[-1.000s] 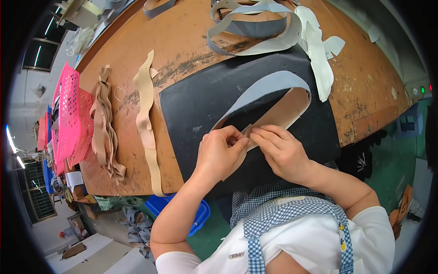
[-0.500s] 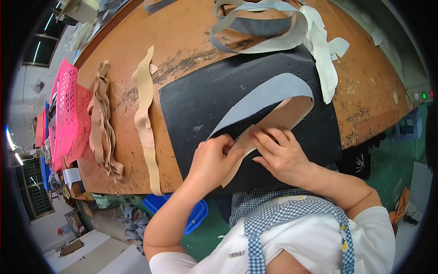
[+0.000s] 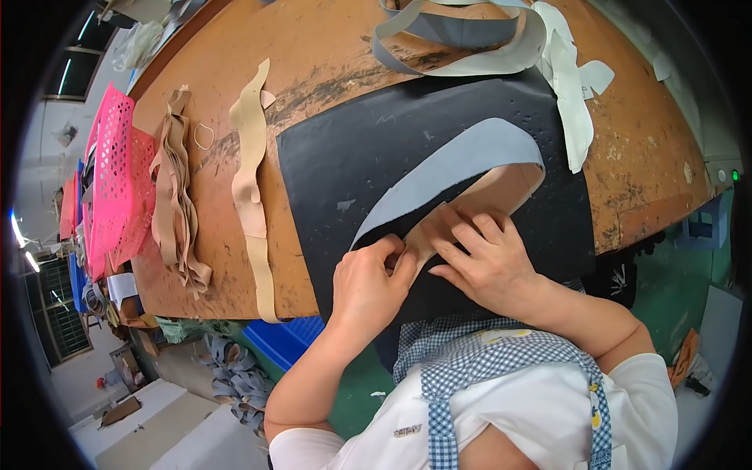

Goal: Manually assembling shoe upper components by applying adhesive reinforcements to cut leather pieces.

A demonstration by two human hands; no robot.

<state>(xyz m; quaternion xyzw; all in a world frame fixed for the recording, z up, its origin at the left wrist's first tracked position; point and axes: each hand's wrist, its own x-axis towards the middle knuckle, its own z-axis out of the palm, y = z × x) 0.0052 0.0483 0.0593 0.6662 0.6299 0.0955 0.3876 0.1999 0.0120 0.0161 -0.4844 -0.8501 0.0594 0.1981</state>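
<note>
A looped strip of material (image 3: 462, 150), grey-blue outside and tan inside, stands on edge on a black mat (image 3: 329, 172). My left hand (image 3: 366, 282) pinches the strip near its close end between thumb and fingers. Against the tan inner face, my right hand (image 3: 489, 262) has its fingers bent and pressed along the lower edge, with the thumb below. The two hands are a short way apart on the same stretch of strip. Fingers hide the spot where the ends come together.
On the wooden table (image 3: 211, 258) lie a long tan strip (image 3: 252, 192) and a bundle of brown strips (image 3: 174, 196). A pink basket (image 3: 117, 180) stands at the left edge. Grey looped bands (image 3: 470, 66) and white pieces (image 3: 572, 117) lie at the far side. A blue bin (image 3: 282, 342) is below.
My left hand has closed in on the strip's near part, and the tan tail that hung below it no longer shows. My right fingers have shifted slightly on the strip. The whole view has shifted slightly.
</note>
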